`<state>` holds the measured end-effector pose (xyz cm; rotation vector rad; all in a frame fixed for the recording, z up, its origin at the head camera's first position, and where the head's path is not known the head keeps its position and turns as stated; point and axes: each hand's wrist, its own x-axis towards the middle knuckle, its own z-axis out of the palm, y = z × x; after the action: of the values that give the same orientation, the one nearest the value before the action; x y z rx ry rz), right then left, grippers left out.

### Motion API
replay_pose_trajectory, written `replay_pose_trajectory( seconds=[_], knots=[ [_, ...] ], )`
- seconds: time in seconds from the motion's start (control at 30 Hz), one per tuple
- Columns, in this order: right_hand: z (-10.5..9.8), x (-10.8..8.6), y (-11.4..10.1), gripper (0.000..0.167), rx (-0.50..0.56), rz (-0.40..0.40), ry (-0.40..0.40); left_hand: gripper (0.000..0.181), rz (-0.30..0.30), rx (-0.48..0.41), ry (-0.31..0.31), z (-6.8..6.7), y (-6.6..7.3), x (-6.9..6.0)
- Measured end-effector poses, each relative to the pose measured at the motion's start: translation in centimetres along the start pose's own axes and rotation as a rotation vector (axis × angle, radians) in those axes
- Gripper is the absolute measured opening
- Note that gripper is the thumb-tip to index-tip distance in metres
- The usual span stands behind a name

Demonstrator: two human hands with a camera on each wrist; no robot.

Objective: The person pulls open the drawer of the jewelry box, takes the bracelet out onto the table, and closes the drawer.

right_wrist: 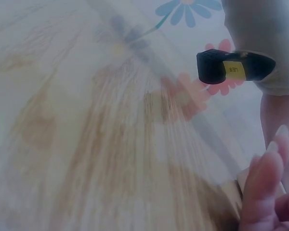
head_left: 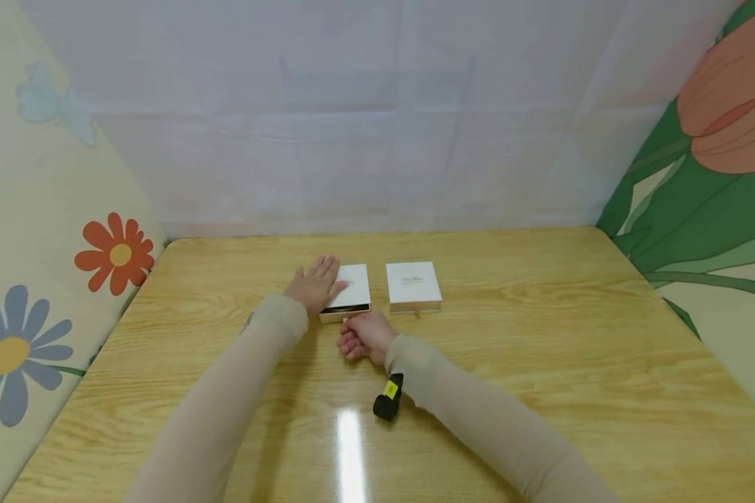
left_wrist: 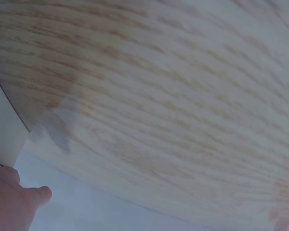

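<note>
Two white lidded boxes lie side by side on the table. On the left box [head_left: 356, 283], my left hand [head_left: 313, 286] rests with spread, straight fingers over its left part. A dark gap shows along this box's front under the lid. My right hand [head_left: 368, 337] is at the box's front edge, fingers curled, thumb and forefinger pinching there; the exact contact is partly hidden. In the left wrist view, the left hand [left_wrist: 12, 199] lies against the white box [left_wrist: 4, 125]. The right wrist view shows fingers [right_wrist: 262, 190] beside the box edge.
The right box [head_left: 413, 283], closed with small print on its lid, stands a short way from the left one. Both are on the wooden table [head_left: 541, 335]. A black strap [head_left: 388, 397] hangs at the right wrist. Behind the table is a pale cloth [head_left: 377, 140], with flower-patterned panels at the sides.
</note>
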<state>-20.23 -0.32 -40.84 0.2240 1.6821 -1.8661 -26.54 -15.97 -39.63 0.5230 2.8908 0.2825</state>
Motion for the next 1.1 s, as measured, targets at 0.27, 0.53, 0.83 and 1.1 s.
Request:
replay_pose_trajectory(
  seconds=[0.27, 0.53, 0.83, 1.1],
  knots=[
    [0.07, -0.38, 0.08, 0.02, -0.012, -0.013, 0.004, 0.067, -0.001, 0.013, -0.011, -0.07, 0.05, -0.09],
    [0.05, -0.29, 0.29, 0.021, -0.012, -0.017, -0.001, 0.067, 0.002, 0.011, -0.018, -0.4, 0.18, -0.34],
    [-0.02, -0.48, 0.47, 0.02, -0.011, -0.019, -0.005, 0.067, 0.001, 0.014, -0.013, -0.28, 0.26, -0.3],
    [0.01, -0.82, 0.56, 0.019, -0.011, -0.015, -0.02, 0.067, 0.006, 0.004, 0.014, 0.06, 0.03, -0.28]
  ],
)
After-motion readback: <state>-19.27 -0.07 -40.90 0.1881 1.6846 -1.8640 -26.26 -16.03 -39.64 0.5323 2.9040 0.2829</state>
